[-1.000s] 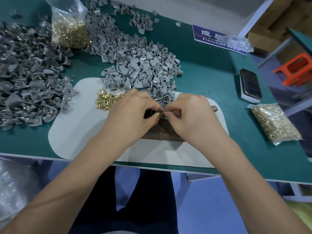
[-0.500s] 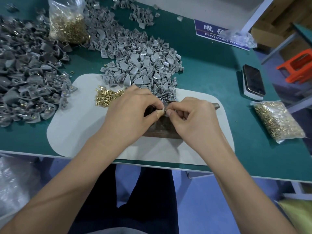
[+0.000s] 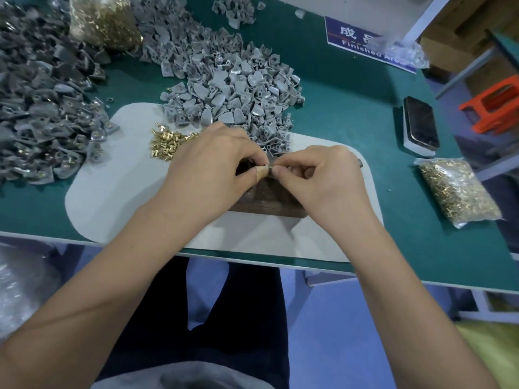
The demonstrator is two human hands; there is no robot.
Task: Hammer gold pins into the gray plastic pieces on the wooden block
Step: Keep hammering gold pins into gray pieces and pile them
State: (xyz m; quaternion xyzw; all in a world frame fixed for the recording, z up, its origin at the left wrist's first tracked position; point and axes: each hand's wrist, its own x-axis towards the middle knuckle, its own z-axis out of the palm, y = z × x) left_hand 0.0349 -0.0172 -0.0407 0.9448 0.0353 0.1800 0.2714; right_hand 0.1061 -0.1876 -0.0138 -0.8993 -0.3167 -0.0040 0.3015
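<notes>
Both hands meet over the wooden block (image 3: pixel 266 202), which lies on a white mat (image 3: pixel 112 186) on the green table (image 3: pixel 351 113). The left hand (image 3: pixel 213 169) has its fingers curled, and its thumb, wrapped at the tip in tan tape, presses toward the forefinger at the point where the two hands touch. The right hand (image 3: pixel 323 178) mirrors it, thumb and forefinger pinched together against the left thumb. A small gray piece (image 3: pixel 270 165) shows between the fingertips of both hands, just above the block; whether a gold pin is held with it cannot be told, as the fingers cover that spot. The remaining fingers of the right hand are folded under the palm.

A loose heap of gold pins (image 3: pixel 165 143) lies on the mat just beside the left hand, on its far left side. A pile of light gray plastic pieces (image 3: pixel 233 88) spreads from the far edge of the mat across the table, its near edge touching the mat behind the hands. A second, darker pile of gray pieces (image 3: pixel 39 108), some showing gold pins, covers the left of the table. A clear bag of pins (image 3: pixel 104 21) stands at the far left, and another bag of pins (image 3: pixel 457 189) lies flat to the right of the mat. A phone (image 3: pixel 421 122) rests beyond that bag. A blue sign (image 3: pixel 362 42) sits at the far edge.
</notes>
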